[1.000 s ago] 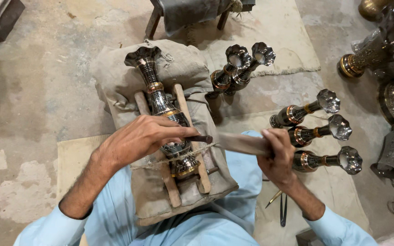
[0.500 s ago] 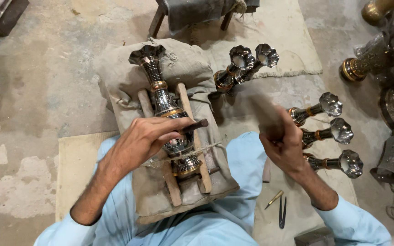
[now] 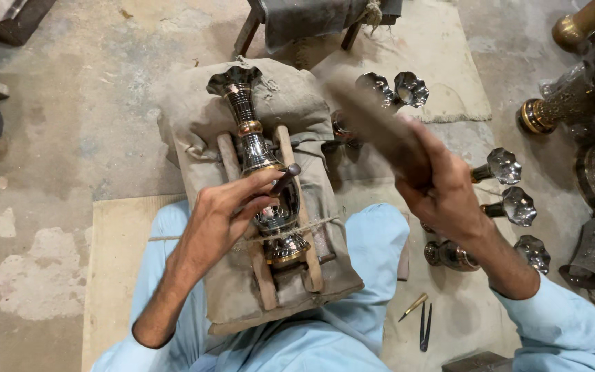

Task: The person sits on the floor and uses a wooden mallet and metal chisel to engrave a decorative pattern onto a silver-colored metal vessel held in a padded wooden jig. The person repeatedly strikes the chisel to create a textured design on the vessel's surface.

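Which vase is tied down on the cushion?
The long vase under the left hand, lying between two wooden sticks with string across it. The other vases lie loose on the floor mat to the right.

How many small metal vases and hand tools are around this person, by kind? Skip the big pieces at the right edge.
Vase on the padded rest: 1
Vases lying on the mat: 5
Punch in the left hand: 1
Blurred mallet in the right hand: 1
Loose tools on the mat: 2
Total: 10
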